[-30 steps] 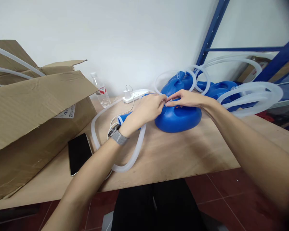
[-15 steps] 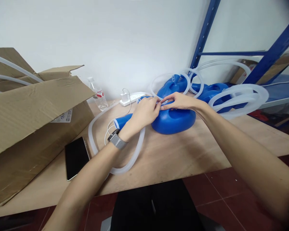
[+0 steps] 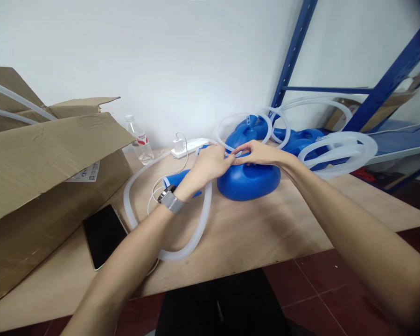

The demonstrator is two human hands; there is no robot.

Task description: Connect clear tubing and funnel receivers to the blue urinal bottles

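Observation:
A blue plastic container (image 3: 249, 181) lies on the wooden table (image 3: 252, 233). My left hand (image 3: 210, 164) and my right hand (image 3: 259, 153) meet on top of it, fingers pinched around a thin clear tube (image 3: 227, 148) at the container's top. A thick translucent hose (image 3: 192, 233) loops on the table under my left wrist, which wears a metal-band watch (image 3: 169, 199). A blue cylindrical piece (image 3: 177, 179) lies behind my left hand, partly hidden.
A large open cardboard box (image 3: 45, 172) fills the left side. A black phone (image 3: 103, 233) lies beside it. A water bottle (image 3: 137, 140) and a white power strip (image 3: 189, 145) stand by the wall. More blue containers (image 3: 301, 140) with coiled hoses (image 3: 339, 151) sit at the right, near a blue rack (image 3: 381, 88).
The view has shifted a little, so everything sits slightly lower and to the left. Both hands stay pinched on the thin tube atop the blue container.

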